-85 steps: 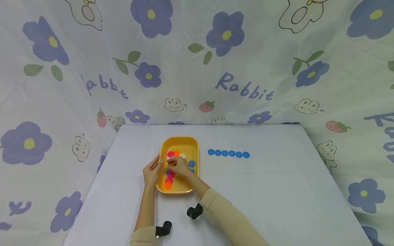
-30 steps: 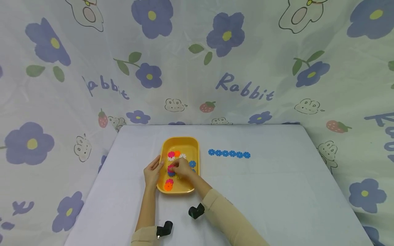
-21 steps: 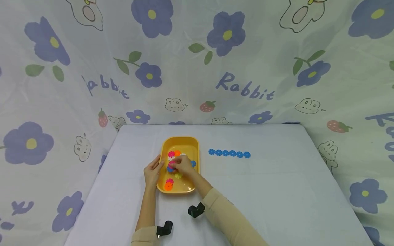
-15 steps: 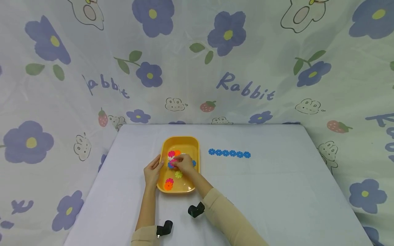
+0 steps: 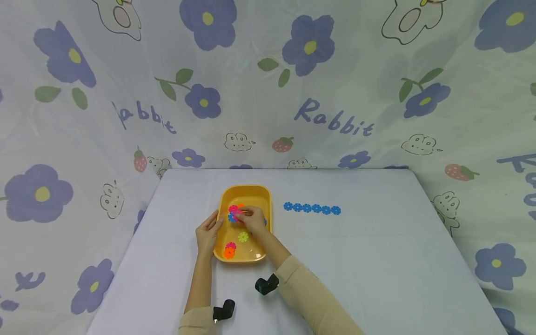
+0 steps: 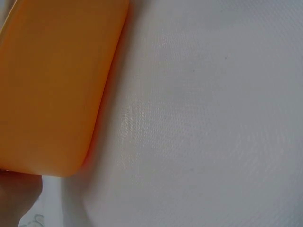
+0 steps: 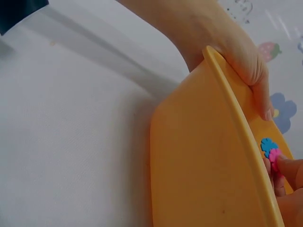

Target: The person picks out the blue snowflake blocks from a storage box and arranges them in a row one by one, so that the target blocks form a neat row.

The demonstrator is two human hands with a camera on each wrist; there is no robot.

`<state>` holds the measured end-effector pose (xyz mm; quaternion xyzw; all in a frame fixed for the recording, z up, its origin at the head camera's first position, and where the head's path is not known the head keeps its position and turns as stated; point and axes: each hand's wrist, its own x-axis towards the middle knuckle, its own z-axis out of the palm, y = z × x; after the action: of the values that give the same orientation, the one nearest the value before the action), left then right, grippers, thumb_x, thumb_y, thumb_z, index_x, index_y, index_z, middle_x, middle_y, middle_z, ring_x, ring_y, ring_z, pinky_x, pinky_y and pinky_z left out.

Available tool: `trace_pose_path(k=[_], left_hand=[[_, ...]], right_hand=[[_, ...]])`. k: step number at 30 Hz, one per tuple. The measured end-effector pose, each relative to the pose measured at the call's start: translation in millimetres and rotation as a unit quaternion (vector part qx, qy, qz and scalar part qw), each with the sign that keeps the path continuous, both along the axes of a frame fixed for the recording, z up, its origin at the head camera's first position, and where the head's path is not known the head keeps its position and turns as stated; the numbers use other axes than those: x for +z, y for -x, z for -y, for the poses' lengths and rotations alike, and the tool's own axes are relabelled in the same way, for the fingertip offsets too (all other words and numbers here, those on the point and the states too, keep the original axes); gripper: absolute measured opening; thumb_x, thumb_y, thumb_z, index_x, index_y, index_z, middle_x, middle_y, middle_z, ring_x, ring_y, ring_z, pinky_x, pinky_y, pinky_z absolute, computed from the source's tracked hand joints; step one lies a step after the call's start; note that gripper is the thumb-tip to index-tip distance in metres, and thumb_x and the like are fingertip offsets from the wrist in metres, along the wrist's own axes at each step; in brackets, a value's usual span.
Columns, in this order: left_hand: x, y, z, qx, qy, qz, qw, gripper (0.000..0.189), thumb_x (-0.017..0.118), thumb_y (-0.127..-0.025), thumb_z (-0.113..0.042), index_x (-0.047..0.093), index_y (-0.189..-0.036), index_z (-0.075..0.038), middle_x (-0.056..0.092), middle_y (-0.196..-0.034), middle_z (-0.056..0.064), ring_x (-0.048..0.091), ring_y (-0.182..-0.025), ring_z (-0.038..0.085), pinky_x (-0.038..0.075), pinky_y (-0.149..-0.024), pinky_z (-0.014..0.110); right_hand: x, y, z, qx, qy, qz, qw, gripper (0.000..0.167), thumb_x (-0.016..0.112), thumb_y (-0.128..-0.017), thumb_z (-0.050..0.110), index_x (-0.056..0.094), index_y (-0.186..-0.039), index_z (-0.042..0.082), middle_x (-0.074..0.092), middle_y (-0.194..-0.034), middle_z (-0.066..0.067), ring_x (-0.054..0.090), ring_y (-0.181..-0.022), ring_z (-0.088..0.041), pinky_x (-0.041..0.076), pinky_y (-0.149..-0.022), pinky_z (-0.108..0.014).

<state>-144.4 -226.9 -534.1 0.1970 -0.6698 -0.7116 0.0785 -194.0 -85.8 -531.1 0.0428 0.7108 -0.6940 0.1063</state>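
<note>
My left hand (image 5: pixel 207 236) grips the left rim of the yellow plastic tray (image 5: pixel 251 195), thumb over the rim. Inside the tray, my right hand (image 5: pixel 253 221) pinches a pink flower-shaped plastic piece (image 7: pixel 274 158) between thumb and fingers. A blue flower-shaped piece (image 7: pixel 267 145) sits right against the pink one in the right wrist view. Another pink piece (image 5: pixel 233 208) and part of an orange piece (image 5: pixel 241 205) show just beyond my fingertips. The left wrist view takes in mostly the tray's outer wall (image 6: pixel 57 94) and a bit of hand.
Nearer the front of the tray lie a yellow-green piece (image 5: pixel 243 237), a pink piece (image 5: pixel 231 245) and an orange piece (image 5: pixel 229 253). To the tray's right, a row of several blue flower pieces (image 5: pixel 311 208) lies on the white tablecloth (image 5: pixel 368 260). Patterned fabric (image 5: pixel 268 93) hangs behind.
My right hand has taken up the pink and blue pieces and carried them toward the tray's far end, uncovering the yellow-green piece. The left hand stays on the rim.
</note>
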Motion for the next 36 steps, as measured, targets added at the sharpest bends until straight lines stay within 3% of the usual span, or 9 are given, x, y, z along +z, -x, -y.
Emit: trace_pose_path(k=[2,8,17,23,27,32,36], left_hand=[[-6.4,1.8,1.1,0.004,0.001,-0.007,1.0,0.041,0.062,-0.09,-0.007,0.054,-0.13,0.0,0.051,-0.134,0.018,0.051,-0.123,0.025,0.048,-0.084,0.011],[-6.0,1.2,0.7,0.001,-0.002,-0.007,1.0,0.042,0.062,-0.09,-0.008,0.054,-0.131,-0.001,0.05,-0.135,0.018,0.049,-0.124,0.025,0.047,-0.085,0.011],[-6.9,1.5,0.0,0.012,-0.001,-0.013,0.9998,0.041,0.062,-0.09,-0.006,0.055,-0.13,0.0,0.053,-0.132,0.018,0.051,-0.122,0.025,0.049,-0.085,0.012],[-6.1,2.3,-0.3,0.013,0.0,-0.015,0.9998,0.041,0.062,-0.09,-0.005,0.055,-0.129,0.0,0.053,-0.132,0.017,0.05,-0.122,0.025,0.048,-0.086,0.013],[-5.3,2.6,-0.4,0.014,0.004,-0.009,0.9999,0.041,0.062,-0.09,-0.005,0.055,-0.13,0.0,0.053,-0.133,0.017,0.05,-0.123,0.024,0.048,-0.087,0.013],[-4.4,2.4,-1.0,0.017,0.0,-0.003,0.9999,0.041,0.063,-0.089,-0.005,0.055,-0.13,0.0,0.053,-0.132,0.018,0.051,-0.122,0.024,0.048,-0.086,0.013],[-5.1,2.2,-0.7,0.018,-0.002,-0.001,0.9998,0.042,0.064,-0.089,-0.006,0.055,-0.129,0.0,0.053,-0.132,0.018,0.052,-0.121,0.022,0.048,-0.086,0.013]], right_hand=[[1.5,-0.5,-0.5,-0.005,0.01,0.001,0.9999,0.021,0.072,-0.079,-0.001,0.07,-0.1,-0.005,0.064,-0.077,-0.008,0.06,-0.064,-0.011,0.059,-0.068,-0.03],[3.1,-1.8,-2.1,-0.003,0.023,0.008,0.9997,0.028,0.071,-0.079,-0.003,0.066,-0.106,-0.008,0.063,-0.08,-0.009,0.058,-0.066,-0.009,0.057,-0.064,-0.023],[3.9,0.0,-1.5,-0.023,0.121,0.035,0.9918,0.026,0.065,-0.084,-0.006,0.061,-0.109,-0.013,0.061,-0.076,-0.006,0.062,-0.056,-0.012,0.057,-0.072,-0.045],[4.0,2.9,-1.7,-0.051,0.149,0.054,0.986,0.025,0.066,-0.084,-0.003,0.063,-0.107,-0.011,0.067,-0.079,-0.011,0.069,-0.068,-0.027,0.054,-0.08,-0.05],[4.3,4.6,-1.5,-0.072,0.18,0.062,0.9791,0.022,0.065,-0.085,-0.003,0.061,-0.105,-0.01,0.069,-0.083,-0.013,0.068,-0.072,-0.028,0.053,-0.084,-0.049],[4.3,5.3,-1.1,-0.085,0.177,0.067,0.9782,0.017,0.065,-0.087,0.001,0.059,-0.101,-0.005,0.069,-0.081,-0.01,0.067,-0.069,-0.024,0.052,-0.085,-0.048],[5.2,3.8,-1.6,-0.087,0.173,0.075,0.9782,0.017,0.066,-0.087,0.003,0.059,-0.101,-0.002,0.067,-0.076,-0.007,0.068,-0.07,-0.028,0.053,-0.084,-0.049]])
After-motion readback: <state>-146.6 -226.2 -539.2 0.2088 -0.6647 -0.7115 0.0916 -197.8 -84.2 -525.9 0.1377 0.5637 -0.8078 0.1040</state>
